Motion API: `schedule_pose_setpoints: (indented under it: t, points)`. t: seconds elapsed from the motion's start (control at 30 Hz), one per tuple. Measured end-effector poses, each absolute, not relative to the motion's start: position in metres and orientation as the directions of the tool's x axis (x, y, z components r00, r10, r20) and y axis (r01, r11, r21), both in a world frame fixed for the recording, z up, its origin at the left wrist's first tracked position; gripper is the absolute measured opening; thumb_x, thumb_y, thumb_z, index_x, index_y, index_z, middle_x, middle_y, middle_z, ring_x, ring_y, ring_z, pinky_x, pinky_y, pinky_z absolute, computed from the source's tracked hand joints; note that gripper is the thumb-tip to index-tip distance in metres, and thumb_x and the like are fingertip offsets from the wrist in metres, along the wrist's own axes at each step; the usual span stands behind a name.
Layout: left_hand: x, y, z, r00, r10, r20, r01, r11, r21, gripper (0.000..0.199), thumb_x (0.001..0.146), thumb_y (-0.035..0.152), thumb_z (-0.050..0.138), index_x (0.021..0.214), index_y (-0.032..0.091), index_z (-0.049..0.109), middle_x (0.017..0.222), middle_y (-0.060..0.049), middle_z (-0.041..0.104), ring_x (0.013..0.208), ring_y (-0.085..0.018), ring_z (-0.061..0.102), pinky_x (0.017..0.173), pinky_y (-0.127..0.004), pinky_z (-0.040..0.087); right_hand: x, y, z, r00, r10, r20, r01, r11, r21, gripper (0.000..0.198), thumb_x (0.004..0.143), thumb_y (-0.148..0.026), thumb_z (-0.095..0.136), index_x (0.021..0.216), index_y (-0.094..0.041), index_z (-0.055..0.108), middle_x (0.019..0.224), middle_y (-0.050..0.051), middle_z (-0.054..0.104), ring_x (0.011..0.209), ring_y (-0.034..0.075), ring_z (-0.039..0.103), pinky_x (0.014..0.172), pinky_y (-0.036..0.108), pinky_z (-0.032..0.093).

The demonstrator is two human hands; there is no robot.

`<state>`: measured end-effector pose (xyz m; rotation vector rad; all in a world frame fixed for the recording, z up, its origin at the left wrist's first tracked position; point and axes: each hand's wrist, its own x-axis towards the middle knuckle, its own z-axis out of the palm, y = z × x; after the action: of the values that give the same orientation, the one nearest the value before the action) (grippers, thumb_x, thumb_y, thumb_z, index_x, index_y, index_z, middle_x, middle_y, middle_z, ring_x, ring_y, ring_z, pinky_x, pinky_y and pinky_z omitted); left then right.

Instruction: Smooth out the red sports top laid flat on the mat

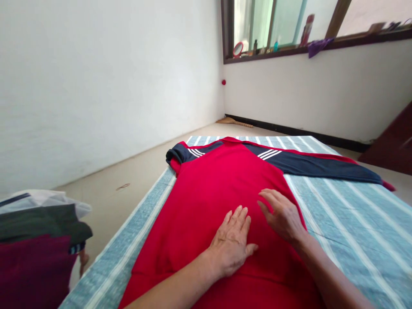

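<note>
A red jacket (212, 189) with navy shoulders and white stripes lies spread, its collar end away from me. My left hand (232, 240) rests flat on the middle of the red cloth, fingers stretched out. To its right, my right hand (283, 213) is over the jacket near its right side, fingers loosely apart and slightly bent; I cannot tell whether it touches the cloth. The navy right sleeve (322, 166) stretches out to the right. On the left, the other sleeve (178, 155) is bunched up short. Neither hand holds anything.
Under the jacket is a surface with a blue-and-white striped cover (350, 214). A pile of clothes (35, 231) stands at the lower left. A broom (234, 122) lies on the floor by the far corner. Bottles and a purple cloth (318, 47) are on the windowsill.
</note>
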<state>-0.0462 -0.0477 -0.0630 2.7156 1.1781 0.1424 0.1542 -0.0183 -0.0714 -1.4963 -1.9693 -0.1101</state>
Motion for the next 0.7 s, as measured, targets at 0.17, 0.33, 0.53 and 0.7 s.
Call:
schedule_pose_setpoints:
  t: [0.17, 0.33, 0.53, 0.7]
  points:
    - [-0.052, -0.051, -0.077, 0.674, 0.732, -0.098, 0.726, -0.632, 0.271, 0.072, 0.094, 0.061, 0.029, 0.148, 0.013, 0.025, 0.157, -0.014, 0.014, 0.146, -0.024, 0.007, 0.118, -0.05, 0.012, 0.132, -0.019, -0.104, -0.288, 0.936, 0.202, 0.908, 0.334, -0.253, 0.058, 0.094, -0.048, 0.038, 0.138, -0.011, 0.048, 0.147, 0.017, 0.04, 0.138, 0.027, 0.033, 0.111, 0.045, 0.03]
    - [-0.053, -0.049, -0.066, 0.666, 0.743, -0.067, 0.726, -0.625, 0.287, 0.067, 0.095, 0.06, 0.03, 0.145, 0.016, 0.034, 0.155, -0.012, 0.023, 0.145, -0.023, 0.014, 0.118, -0.05, 0.017, 0.139, -0.018, -0.109, -0.249, 0.965, 0.086, 0.942, 0.262, -0.21, 0.071, 0.092, -0.06, 0.032, 0.144, -0.011, 0.04, 0.153, 0.016, 0.029, 0.143, 0.027, 0.021, 0.115, 0.046, 0.02]
    - [-0.092, -0.014, -0.054, 0.402, 0.915, 0.046, 0.908, -0.404, 0.112, 0.06, 0.096, 0.051, 0.037, 0.141, 0.012, 0.042, 0.154, -0.014, 0.027, 0.144, -0.026, 0.018, 0.117, -0.051, 0.018, 0.156, -0.029, -0.114, -0.146, 0.985, 0.09, 0.96, 0.163, -0.227, 0.071, 0.092, -0.058, 0.031, 0.144, -0.01, 0.039, 0.153, 0.016, 0.029, 0.142, 0.026, 0.024, 0.115, 0.044, 0.021]
    - [-0.118, 0.0, -0.062, 0.262, 0.963, -0.068, 0.964, -0.258, 0.069, 0.067, 0.094, 0.054, 0.037, 0.145, 0.011, 0.035, 0.155, -0.014, 0.022, 0.145, -0.027, 0.013, 0.117, -0.05, 0.015, 0.177, -0.034, -0.127, -0.102, 0.985, 0.141, 0.928, 0.145, -0.342, 0.072, 0.089, -0.059, 0.034, 0.141, -0.01, 0.043, 0.151, 0.016, 0.032, 0.141, 0.027, 0.026, 0.115, 0.047, 0.022]
